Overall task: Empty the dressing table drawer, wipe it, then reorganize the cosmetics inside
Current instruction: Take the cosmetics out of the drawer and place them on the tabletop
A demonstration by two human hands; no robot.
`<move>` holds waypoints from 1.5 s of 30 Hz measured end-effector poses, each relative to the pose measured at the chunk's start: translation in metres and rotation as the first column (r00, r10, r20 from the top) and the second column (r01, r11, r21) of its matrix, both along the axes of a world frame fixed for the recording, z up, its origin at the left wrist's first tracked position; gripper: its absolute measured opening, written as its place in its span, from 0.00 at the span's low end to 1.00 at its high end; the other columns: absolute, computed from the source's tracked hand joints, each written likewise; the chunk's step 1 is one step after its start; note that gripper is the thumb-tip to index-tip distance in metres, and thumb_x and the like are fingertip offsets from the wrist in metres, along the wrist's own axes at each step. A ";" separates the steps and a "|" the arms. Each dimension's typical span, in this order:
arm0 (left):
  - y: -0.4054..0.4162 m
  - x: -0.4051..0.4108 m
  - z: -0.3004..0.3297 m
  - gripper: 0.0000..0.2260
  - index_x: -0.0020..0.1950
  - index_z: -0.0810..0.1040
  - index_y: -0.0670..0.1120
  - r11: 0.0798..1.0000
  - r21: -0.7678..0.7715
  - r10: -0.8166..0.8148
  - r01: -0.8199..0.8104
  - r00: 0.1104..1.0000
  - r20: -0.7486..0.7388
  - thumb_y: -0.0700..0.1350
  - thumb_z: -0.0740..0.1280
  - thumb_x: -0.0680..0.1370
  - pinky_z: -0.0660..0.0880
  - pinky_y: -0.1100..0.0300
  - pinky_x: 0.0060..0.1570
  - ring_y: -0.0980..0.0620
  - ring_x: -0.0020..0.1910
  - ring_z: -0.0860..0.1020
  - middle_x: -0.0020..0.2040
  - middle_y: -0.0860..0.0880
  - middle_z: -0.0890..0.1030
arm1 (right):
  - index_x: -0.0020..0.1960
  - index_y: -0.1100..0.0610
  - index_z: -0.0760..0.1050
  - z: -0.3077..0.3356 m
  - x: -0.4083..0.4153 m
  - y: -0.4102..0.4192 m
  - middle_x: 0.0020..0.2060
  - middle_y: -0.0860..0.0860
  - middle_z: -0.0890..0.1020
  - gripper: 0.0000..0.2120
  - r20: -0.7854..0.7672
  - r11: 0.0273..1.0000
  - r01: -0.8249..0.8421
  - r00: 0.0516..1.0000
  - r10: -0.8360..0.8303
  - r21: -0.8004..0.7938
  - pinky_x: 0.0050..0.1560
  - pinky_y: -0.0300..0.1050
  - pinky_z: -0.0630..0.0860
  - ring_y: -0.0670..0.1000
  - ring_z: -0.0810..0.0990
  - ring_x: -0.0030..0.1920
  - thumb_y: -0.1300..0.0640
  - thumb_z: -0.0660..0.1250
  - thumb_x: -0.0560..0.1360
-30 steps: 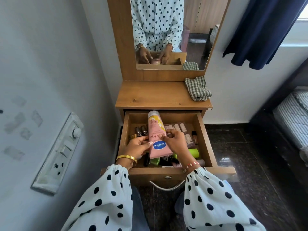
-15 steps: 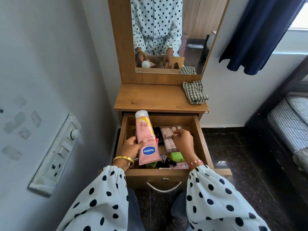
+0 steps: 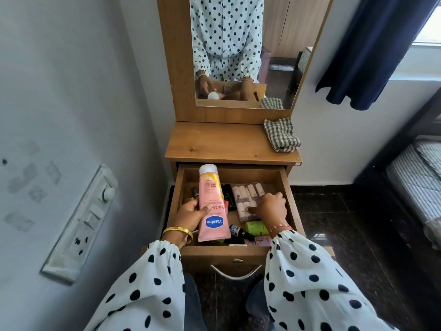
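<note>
Emptying has barely begun: the left hand (image 3: 191, 217) grips the pink tube (image 3: 212, 206), lifted above the drawer (image 3: 290, 199), while the right hand (image 3: 269, 207) curls onto the pack of small tubes (image 3: 248, 194) inside. Bottles still crowd the drawer. The tabletop (image 3: 226, 142) carries only the checked cloth (image 3: 281, 134), so wiping and reorganizing remain.

"Vaseline", perhaps "Gluta-", on pink tube (image 3: 213, 206)

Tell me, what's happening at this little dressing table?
A person is clearing out the open drawer. The left hand grips a pink Vaseline tube, lifted above the clutter, while the right hand reaches onto a clear pack of small tubes. Several cosmetics lie inside. A checked cloth waits on the tabletop.
</note>
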State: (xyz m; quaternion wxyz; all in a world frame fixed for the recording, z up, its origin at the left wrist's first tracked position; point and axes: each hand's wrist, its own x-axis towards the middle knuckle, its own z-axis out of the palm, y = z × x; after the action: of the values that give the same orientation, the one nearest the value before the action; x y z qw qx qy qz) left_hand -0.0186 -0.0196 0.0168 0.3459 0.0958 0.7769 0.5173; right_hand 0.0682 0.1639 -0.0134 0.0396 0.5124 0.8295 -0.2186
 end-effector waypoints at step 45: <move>0.000 -0.002 -0.005 0.17 0.63 0.71 0.43 1.000 -0.029 0.004 -0.005 1.000 -0.027 0.46 0.65 0.76 0.76 0.60 0.39 0.49 0.46 0.79 0.59 0.44 0.79 | 0.61 0.65 0.73 0.001 -0.001 0.000 0.57 0.60 0.79 0.24 -0.142 0.947 0.093 0.980 -0.142 -0.306 0.54 0.46 0.74 0.59 0.77 0.58 0.47 0.65 0.75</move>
State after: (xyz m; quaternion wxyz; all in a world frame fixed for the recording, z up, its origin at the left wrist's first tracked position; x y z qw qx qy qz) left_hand -0.0202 -0.0197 0.0117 0.3357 0.0960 0.7890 0.5056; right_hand 0.0669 0.1640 -0.0124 0.0356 0.5299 0.7554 -0.3839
